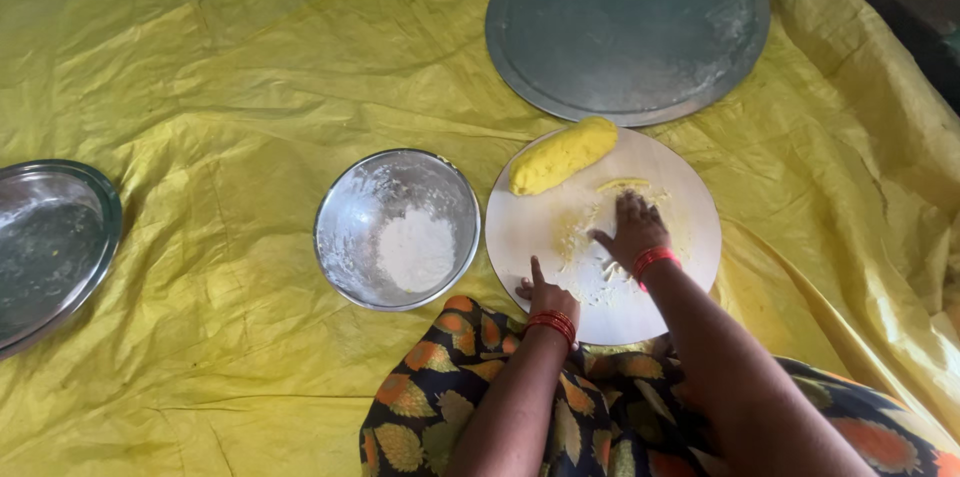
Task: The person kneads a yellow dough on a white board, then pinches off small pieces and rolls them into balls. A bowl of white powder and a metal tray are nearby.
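Observation:
A round white board [680,187] lies on the yellow sheet in front of me. A log of yellow dough [563,155] rests on its far left edge. My right hand [632,227] presses flat on the board's middle, fingers spread over smeared dough scraps [575,237] and flour. My left hand [546,294] rests on the board's near left rim with the forefinger pointing out. Both wrists wear red bangles. Neither hand holds anything.
A steel bowl [352,227] with white flour [415,249] sits left of the board. A large round metal tray [627,25] lies beyond it. Another steel plate [50,247] is at the far left. A yellow sheet [220,87] covers the floor; my patterned garment [600,417] is at the bottom.

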